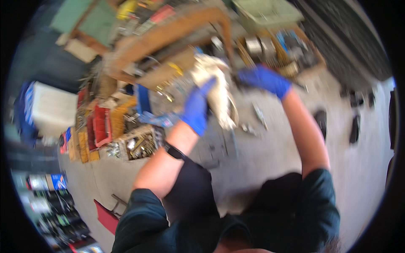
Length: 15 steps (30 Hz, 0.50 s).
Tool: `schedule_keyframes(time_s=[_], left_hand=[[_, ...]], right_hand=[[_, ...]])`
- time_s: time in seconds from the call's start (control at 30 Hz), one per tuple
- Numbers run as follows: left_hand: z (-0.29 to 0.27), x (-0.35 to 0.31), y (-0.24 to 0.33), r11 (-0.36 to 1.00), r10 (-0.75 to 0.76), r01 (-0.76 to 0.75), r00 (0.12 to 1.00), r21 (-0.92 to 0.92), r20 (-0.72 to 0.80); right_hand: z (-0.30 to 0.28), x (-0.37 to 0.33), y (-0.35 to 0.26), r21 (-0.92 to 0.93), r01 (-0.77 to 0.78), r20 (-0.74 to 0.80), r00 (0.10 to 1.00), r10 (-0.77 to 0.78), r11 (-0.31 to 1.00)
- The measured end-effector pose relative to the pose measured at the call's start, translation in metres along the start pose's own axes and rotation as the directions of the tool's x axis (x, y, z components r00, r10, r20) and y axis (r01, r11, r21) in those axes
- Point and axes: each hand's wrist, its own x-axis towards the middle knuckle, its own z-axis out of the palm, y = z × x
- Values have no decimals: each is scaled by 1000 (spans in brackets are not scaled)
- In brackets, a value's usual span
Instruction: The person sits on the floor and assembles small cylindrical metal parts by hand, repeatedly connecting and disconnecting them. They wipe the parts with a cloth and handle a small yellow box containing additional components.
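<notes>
A cream-coloured cloth rag (pixel 219 95) hangs bunched in my left hand (pixel 197 107), which wears a blue glove and has its fingers closed on the cloth. To the right of it, my right hand (pixel 265 81), also in a blue glove, reaches out over the floor. Its fingers look curled, and something dark shows at their tips, too blurred to name. Below the hands, small metal pieces (pixel 260 116) lie on the grey floor between the rag and my right forearm.
A wooden table frame (pixel 168 38) stands ahead. At left are a red bin (pixel 101 126) and a box of brass-coloured fittings (pixel 141 145). A pale green tub (pixel 270 14) and a crate of metal parts (pixel 278 52) are at far right. Dark shoes (pixel 355 128) lie right.
</notes>
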Motion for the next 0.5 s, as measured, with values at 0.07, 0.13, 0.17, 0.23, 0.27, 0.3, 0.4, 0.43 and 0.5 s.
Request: schedule_keyframes(time_s=[0.07, 0.13, 0.17, 0.23, 0.27, 0.3, 0.4, 0.43, 0.5], left_hand=[[-17, 7, -5, 997, -36, 44, 994, -69, 107], [-12, -3, -4, 998, -49, 52, 994, -27, 102], [-3, -6, -8, 998, -64, 64, 994, 1, 92], [2, -14, -15, 993, -100, 96, 993, 63, 64], [9, -12, -24, 989, -131, 124, 987, 83, 88], [12, -11, -33, 983, -159, 148, 982, 105, 100], [7, -5, -52, 961, -181, 159, 980, 225, 83], [3, -2, -58, 954, -207, 182, 975, 237, 82], [-1, 3, -72, 940, -255, 231, 964, 249, 68]], right_hand=[[-16, -2, 22, -191, -67, -202, 979, 27, 979], [-18, -19, 54, -120, -233, -255, 947, 197, 965], [-22, -33, 83, -368, -253, -231, 957, 176, 895], [6, -65, 127, -519, -332, -232, 942, 244, 788], [23, -84, 157, -461, -392, -248, 918, 308, 796], [40, -97, 176, -469, -438, -211, 899, 384, 767], [103, -109, 190, -357, -638, -302, 770, 562, 682], [116, -107, 190, -369, -657, -346, 754, 559, 657], [128, -106, 201, -373, -687, -385, 726, 570, 624]])
